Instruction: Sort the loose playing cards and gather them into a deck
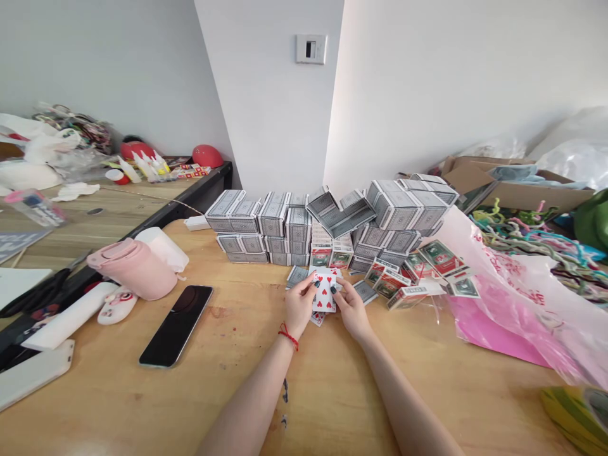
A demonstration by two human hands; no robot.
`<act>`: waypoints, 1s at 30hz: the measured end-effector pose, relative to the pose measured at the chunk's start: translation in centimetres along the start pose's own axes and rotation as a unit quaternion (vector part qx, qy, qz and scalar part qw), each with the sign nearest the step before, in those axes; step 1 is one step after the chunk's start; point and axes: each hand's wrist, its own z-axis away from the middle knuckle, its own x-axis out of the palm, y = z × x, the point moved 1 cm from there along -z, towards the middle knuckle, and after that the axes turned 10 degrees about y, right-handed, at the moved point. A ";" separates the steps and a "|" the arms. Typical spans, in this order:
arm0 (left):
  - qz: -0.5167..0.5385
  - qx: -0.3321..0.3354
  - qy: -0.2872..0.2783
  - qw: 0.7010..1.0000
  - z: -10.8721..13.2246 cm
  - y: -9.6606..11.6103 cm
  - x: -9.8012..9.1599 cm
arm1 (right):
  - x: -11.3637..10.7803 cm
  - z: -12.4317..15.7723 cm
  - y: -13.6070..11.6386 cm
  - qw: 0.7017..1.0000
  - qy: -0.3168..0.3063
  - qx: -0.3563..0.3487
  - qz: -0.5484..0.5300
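Your two hands meet over the middle of the desk (237, 386), and the cards (325, 295) sit between them. Your left hand (299, 309) closes its fingers and thumb on the left edge of the cards. Your right hand (352, 310) does the same on the right edge, so both hands have hold of them and neither is nearer than the other. The top card faces up and shows red hearts. Its long axis runs straight away from you, towards the wall. Whether the cards rest on the desk or hang just above it, you cannot tell from here. One more card (317, 319) peeks out under your left hand, and a few face-down cards (365, 291) lie on the wood just beside your right fingers.

Right behind the cards stands a low wall of stacked boxes (285, 223), and loose packs (427, 273) spill off to its right, touching a pink bag (513, 304). Well off to your left lie a phone (177, 324), face up, and a pink bottle (135, 270) on its side.
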 end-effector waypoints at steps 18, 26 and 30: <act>0.008 -0.016 0.016 1.000 0.0 0.1 0.1 | -0.1 -0.1 0.0 1.000 0.006 0.004 0.011; 0.011 -0.023 0.009 1.000 -0.1 -0.3 0.1 | 0.0 -0.1 -0.1 1.000 0.007 0.017 -0.005; 0.023 -0.010 0.003 1.000 -0.1 -0.5 0.3 | 0.1 0.1 -0.5 0.999 -0.007 0.035 -0.027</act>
